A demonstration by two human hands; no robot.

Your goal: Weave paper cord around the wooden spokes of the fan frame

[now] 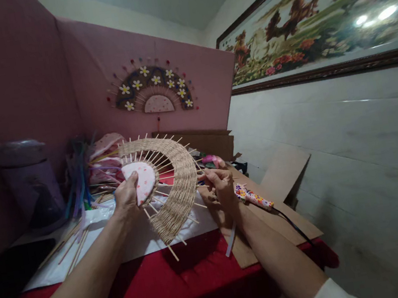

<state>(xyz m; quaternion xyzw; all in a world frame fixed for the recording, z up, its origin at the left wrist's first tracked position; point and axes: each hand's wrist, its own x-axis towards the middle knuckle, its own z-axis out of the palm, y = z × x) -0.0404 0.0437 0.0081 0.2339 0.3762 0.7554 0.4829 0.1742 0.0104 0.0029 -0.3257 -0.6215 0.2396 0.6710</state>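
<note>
My left hand [127, 195] is closed on a woven fan [183, 171], its thumb on the pale, pink-patterned half-round centre [144, 180]. The fan is tilted in the air over the table. Thin wooden sticks radiate from this centre through a broad band of twisted tan cord and poke out past the rim. At the fan's right edge, my right hand [221, 183] has its fingertips pinched round the end of one stick. Just beyond my right wrist lies a flower-patterned glue gun [254, 196] with a black cord. A pale translucent strip [231, 240] shows below that wrist.
Cardboard [290, 222] and white sheeting [193, 233] cover parts of the red tablecloth [159, 281]. Loose sticks [75, 249], coloured stems [79, 178] and a lilac container [35, 190] stand left. A flowered fan [156, 80] is pinned to the pink board behind.
</note>
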